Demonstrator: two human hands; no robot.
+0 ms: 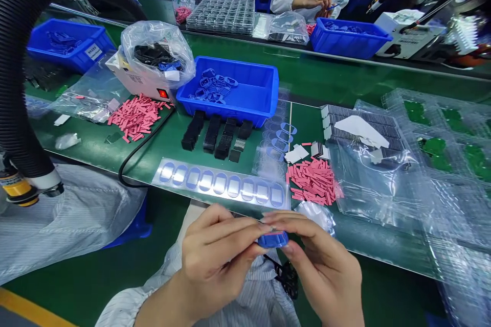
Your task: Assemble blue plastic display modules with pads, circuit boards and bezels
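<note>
Green desk point(164, 145) spans the frame. Blue bin point(253, 87), upper centre, holds small blue frames point(214, 87) at its left end. Film sheet point(220, 184) with a row of ovals lies along the desk's near edge, mid-frame.

Left hand point(215, 255) and right hand point(322, 255), lower centre, come close together, fingertips pinched from both sides on one blue piece point(273, 239), held off the desk. Pile of pink strips point(312, 181) sits right of centre, beyond the right hand.

Smallest: pink line point(275, 233) along the piece's upper edge; cannot tell if it is a separate strip.

Handling, my judgement: level piece, light even pressure from both sides, thumbs bracing below, fingertips off the flat faces to avoid smudges.
</note>
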